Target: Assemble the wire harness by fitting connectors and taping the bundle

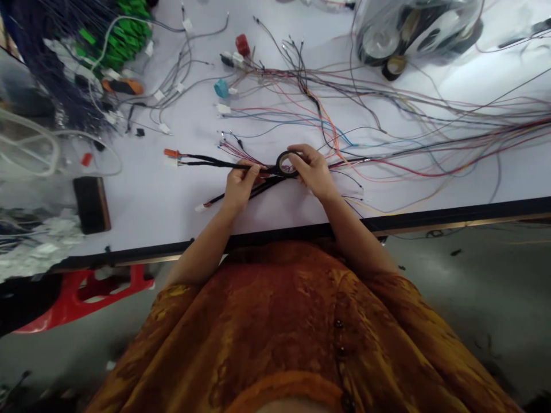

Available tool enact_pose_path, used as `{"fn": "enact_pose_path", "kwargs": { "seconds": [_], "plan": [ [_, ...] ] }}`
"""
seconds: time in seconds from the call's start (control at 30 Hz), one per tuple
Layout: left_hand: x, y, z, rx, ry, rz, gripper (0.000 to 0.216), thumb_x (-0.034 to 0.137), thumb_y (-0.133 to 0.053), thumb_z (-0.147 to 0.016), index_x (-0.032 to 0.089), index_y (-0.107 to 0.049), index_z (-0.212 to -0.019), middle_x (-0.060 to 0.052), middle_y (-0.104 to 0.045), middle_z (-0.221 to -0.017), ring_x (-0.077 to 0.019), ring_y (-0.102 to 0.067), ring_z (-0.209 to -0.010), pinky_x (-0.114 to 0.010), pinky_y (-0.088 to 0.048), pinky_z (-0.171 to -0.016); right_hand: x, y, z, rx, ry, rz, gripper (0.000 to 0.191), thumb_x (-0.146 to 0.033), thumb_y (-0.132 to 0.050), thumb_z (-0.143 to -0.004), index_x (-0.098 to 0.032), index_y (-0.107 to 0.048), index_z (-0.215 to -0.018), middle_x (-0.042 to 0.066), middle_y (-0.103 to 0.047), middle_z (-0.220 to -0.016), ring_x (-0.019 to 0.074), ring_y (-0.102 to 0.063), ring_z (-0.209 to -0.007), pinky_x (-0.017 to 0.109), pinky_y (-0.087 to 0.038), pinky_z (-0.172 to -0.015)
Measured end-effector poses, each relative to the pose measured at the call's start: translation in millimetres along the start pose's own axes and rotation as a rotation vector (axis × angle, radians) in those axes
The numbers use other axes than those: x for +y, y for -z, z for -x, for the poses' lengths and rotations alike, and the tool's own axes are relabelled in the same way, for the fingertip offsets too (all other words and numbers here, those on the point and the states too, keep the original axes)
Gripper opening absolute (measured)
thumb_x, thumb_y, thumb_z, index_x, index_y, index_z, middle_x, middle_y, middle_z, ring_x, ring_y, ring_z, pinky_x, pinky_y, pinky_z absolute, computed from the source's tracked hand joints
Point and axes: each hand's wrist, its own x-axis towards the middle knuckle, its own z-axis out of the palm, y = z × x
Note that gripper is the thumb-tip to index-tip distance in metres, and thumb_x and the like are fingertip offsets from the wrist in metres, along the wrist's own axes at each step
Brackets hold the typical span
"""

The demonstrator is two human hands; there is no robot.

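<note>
Near the middle of the frame the left hand (239, 186) is pinching the black-wrapped wire bundle (215, 164) taut on the white table (172, 195) — seemingly to steady it — while the right hand (313, 171) is gripping a roll of black tape (286, 163) against the bundle, the roll sitting just beyond the left fingertips.

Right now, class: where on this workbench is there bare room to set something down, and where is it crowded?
Bare: the white table between the black block and the left hand; also right of the right hand, along the near edge. Crowded: loose wires beyond the hands, green connectors far left.
</note>
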Motion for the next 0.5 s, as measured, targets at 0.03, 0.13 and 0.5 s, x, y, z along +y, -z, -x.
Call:
{"fn": "enact_pose_path", "kwargs": {
  "seconds": [0.03, 0.13, 0.5],
  "plan": [
    [-2, -1, -3, -0.044, 0.028, 0.025, 0.042, 0.06, -0.071, -0.085, 0.021, -0.061, -0.096, -0.007, -0.074, -0.097, -0.0151, -0.073, -0.073, -0.026, -0.058, -0.063, 1, 2, 0, -0.004, 0.005, 0.008, 0.022, -0.033, -0.06, -0.092, -0.021, -0.064, -0.11, -0.005, -0.052, -0.068, 0.0056, -0.042, -0.046, 0.021, -0.036, -0.042],
    [-3, -7, -7, -0.108, 0.009, 0.029, 0.044, 0.06, -0.074, -0.083, 0.02, -0.064, -0.098, -0.008, -0.075, -0.099, -0.0145, -0.073, -0.073, -0.022, -0.054, -0.058, 4, 8, 1, -0.022, -0.013, 0.012, 0.024, -0.035, -0.058, -0.093, -0.022, -0.063, -0.113, -0.004, -0.053, -0.069, 0.0062, -0.043, -0.044, 0.021, -0.034, -0.039],
    [44, -15, -26, -0.112, -0.164, -0.363, 0.026, 0.042, -0.066, -0.094, 0.02, -0.061, -0.082, 0.003, -0.061, -0.06, -0.0097, -0.056, -0.049, -0.022, -0.045, -0.051, 7, -32, 78, 0.005, 0.113, 0.147, 0.049, -0.037, -0.057, -0.094, -0.028, -0.05, -0.141, 0.006, -0.067, -0.117, 0.007, -0.051, -0.051, 0.026, -0.05, -0.048]
  ]
}}
